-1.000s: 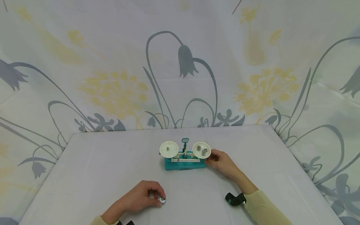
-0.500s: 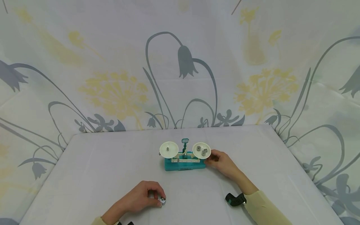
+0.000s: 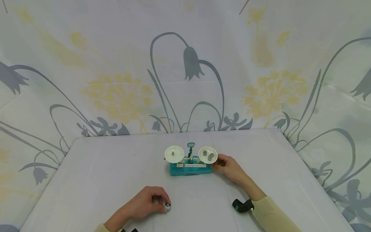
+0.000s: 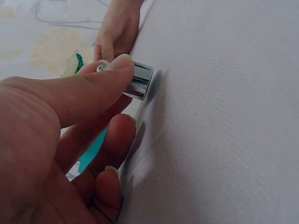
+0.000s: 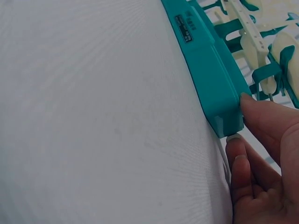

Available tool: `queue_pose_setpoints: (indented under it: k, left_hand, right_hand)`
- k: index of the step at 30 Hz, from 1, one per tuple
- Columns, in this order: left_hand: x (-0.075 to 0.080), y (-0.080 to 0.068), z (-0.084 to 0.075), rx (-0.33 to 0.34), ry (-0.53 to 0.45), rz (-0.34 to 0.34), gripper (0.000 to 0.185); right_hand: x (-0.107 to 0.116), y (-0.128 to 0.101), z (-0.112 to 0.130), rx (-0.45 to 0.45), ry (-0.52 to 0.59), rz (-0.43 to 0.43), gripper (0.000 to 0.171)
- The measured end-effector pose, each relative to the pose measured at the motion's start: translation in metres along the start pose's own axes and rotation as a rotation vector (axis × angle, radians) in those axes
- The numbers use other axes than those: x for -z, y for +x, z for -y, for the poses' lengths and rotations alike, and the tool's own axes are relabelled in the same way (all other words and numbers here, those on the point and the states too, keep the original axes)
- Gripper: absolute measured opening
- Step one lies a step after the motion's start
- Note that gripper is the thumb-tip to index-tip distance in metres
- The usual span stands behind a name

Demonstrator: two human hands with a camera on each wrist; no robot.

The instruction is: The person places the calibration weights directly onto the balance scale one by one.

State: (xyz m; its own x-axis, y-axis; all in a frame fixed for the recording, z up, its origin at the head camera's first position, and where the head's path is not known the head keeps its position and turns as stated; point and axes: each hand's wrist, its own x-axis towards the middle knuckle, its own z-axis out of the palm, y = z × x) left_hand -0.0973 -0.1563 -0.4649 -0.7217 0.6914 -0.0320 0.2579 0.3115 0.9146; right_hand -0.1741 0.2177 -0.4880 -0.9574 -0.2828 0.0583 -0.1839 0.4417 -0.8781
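Between thumb and index finger, my left hand (image 3: 146, 201) pinches a shiny silver balance weight (image 4: 140, 80) with a small knob, low over the white tabletop. My right hand (image 3: 230, 167) is at the right end of a teal balance scale (image 3: 191, 171). In the right wrist view, its thumb lies at the upper edge of the teal base (image 5: 212, 74), and curled fingers meet the base's end. One small weight (image 3: 173, 153) sits in the left cream pan (image 3: 171, 158). Several grey metal pieces (image 3: 210, 157) lie in the right pan (image 3: 214, 152).
A white cloth (image 3: 101, 174) covers the table around the scale. Behind and beside it hangs a floral curtain (image 3: 185, 96). A black wrist device (image 3: 242, 205) is strapped by the right sleeve (image 3: 272, 214).
The weight in my left hand has tilted very slightly between the fingertips. Both hands and the scale stay in place.
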Motion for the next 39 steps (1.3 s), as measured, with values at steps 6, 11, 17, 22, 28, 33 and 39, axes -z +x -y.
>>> queue_pose_setpoints:
  k: [6,11,17,22,28,33,39]
  left_hand:
    - [0.0006,-0.0001,0.0009,-0.028,0.004,0.0,0.016]
    - [0.0004,-0.0003,0.0019,-0.035,0.003,-0.004,0.016]
    - [0.0004,-0.0011,0.0026,-0.05,0.003,-0.005,0.015]
    - [0.0008,-0.0012,0.0013,-0.045,0.016,-0.008,0.015]
    - [0.0013,-0.0011,-0.0005,-0.034,0.031,-0.016,0.015]
    - [0.0022,-0.001,-0.0022,-0.045,0.042,-0.037,0.015]
    - [0.0047,-0.0006,-0.0048,-0.013,0.041,-0.037,0.016]
  right_hand:
    - [-0.0006,-0.0003,0.0,0.003,0.007,0.006,0.028]
    - [-0.0005,-0.0007,0.0001,0.001,0.011,0.007,0.028]
    - [-0.0002,-0.0006,-0.0009,0.003,0.0,0.006,0.027]
    - [-0.0005,0.0001,-0.0021,-0.002,-0.004,0.001,0.027]
    - [-0.0005,0.0006,-0.0039,0.001,-0.003,-0.004,0.028]
    - [-0.0004,0.0004,-0.0037,0.004,0.007,-0.004,0.028]
    - [-0.0006,0.0002,-0.0021,0.002,-0.001,-0.005,0.027]
